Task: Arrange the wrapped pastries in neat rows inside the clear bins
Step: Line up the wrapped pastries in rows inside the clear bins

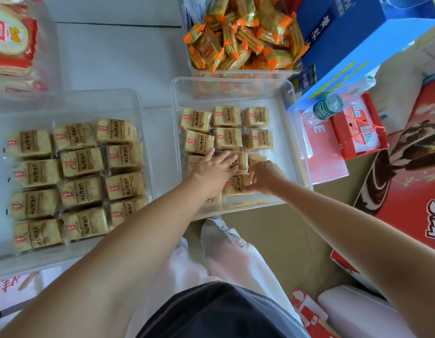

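Clearly, Chinese-lettered pastries (227,117); "Cestbon" bottle (333,106)

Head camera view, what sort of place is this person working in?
Probably a snack shop's stockroom or a pantry being restocked. Clear bins hold rows of identical wrapped pastries, orange-wrapped biscuits fill another, and printed retail cartons are piled alongside.

Clutter I can see around the work area.
Orange snacks (243,37) are heaped at the top, and a blue box (353,37) is just to their right. A green-labelled bottle (333,106) lies against that box, beside a small red carton (357,128). A big red box (411,172) fills the right edge. Red-and-white packets (11,40) sit top left, and a white bag (226,252) lies low in the centre.
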Demonstrator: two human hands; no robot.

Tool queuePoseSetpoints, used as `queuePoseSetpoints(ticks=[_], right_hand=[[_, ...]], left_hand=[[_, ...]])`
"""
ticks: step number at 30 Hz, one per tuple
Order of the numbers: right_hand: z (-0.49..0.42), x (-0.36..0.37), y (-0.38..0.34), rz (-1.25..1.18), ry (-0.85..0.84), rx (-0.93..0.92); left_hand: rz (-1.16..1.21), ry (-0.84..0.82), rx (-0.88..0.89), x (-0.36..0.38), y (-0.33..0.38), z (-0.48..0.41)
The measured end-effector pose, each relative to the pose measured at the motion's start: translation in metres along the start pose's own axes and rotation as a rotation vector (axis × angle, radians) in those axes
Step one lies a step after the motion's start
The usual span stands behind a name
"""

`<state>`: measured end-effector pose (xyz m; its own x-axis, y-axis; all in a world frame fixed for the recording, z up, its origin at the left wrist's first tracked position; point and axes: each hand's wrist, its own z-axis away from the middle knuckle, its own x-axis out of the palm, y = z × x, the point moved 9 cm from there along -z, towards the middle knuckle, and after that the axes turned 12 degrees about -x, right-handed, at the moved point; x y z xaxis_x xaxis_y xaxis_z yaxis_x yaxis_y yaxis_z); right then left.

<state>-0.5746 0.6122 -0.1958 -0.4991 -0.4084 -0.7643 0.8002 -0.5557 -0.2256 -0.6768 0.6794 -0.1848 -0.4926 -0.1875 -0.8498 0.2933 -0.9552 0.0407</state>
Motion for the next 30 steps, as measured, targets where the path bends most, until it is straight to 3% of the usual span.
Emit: queuePoseSetpoints(ticks=[5, 8, 12, 17, 24, 28, 30], right_hand=[[-0.004, 0.003, -0.001, 0.027, 0.028, 0.015], [-0.005, -0.007, 0.005, -0.058, 0.03, -0.028], [-0.004, -0.048, 0.029, -0.185, 0.342, -0.033], [-0.015, -0.015, 0.035, -0.063, 0.069, 0.021], [-0.015, -0.009, 0.039, 0.085, -0.014, 0.076], [-0.011, -0.031, 0.037, -0.04, 0.207, 0.075], [-0.006, -0.04, 0.035, -0.036, 0.233, 0.104]], left_hand=[[0.005, -0.023, -0.006, 0.004, -0.006, -0.007], [0.085, 0.068, 0.017, -0.008, -0.005, -0.008], [0.017, 0.11, 0.038, -0.003, 0.0, -0.015], [-0.093, 0.05, -0.052, 0.02, 0.002, -0.028], [-0.095, 0.08, -0.085, 0.026, -0.001, -0.032], [-0.052, 0.084, -0.084, 0.026, -0.001, -0.032], [-0.048, 0.076, -0.078, 0.026, -0.001, -0.032]])
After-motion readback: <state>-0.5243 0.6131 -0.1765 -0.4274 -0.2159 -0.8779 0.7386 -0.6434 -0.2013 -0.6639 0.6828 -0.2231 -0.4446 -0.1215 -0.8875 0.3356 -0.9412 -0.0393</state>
